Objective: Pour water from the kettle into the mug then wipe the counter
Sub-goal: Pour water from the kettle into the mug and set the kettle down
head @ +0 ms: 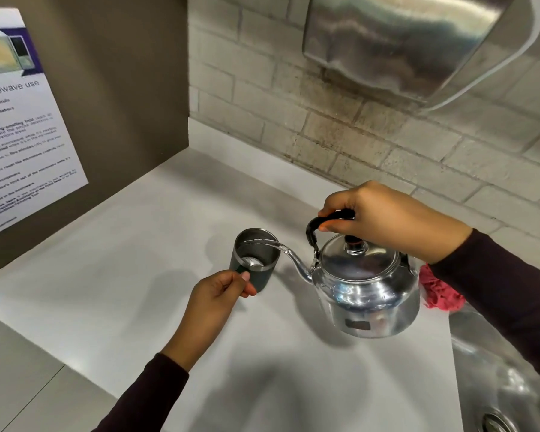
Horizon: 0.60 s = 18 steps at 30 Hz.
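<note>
A shiny steel kettle (367, 288) hangs tilted to the left above the white counter (144, 275), its spout over the mug. My right hand (384, 218) grips its black top handle. A thin stream of water runs from the spout into the dark green mug (256, 260) with a steel inside, which stands on the counter. My left hand (219, 294) pinches the mug's handle at its near side. A red cloth (438, 294) lies crumpled behind the kettle, partly hidden by my right forearm.
A steel sink (505, 378) with a drain lies at the right edge. A metal dispenser (396, 42) hangs on the brick wall above. A brown panel with a microwave notice (22, 126) bounds the counter on the left.
</note>
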Tool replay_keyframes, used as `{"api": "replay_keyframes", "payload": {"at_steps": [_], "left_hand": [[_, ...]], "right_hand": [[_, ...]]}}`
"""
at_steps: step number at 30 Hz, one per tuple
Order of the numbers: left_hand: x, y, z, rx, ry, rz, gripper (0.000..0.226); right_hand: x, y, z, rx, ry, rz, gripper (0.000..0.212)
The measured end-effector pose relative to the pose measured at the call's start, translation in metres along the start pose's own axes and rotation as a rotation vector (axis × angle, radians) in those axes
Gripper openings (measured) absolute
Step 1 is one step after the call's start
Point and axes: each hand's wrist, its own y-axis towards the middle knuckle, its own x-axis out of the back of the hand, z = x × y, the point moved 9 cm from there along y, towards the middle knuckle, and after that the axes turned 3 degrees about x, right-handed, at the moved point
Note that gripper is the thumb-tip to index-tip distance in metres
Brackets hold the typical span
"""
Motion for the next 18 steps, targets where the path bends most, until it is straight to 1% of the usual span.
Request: {"api": "replay_keyframes", "payload": {"at_steps": [18], "left_hand": [[-0.002, 0.005, -0.007, -0.009, 0.012, 0.024, 0.031]], "right_hand": [[-0.003, 0.016, 0.01, 0.057, -0.103, 0.048, 0.012]]}}
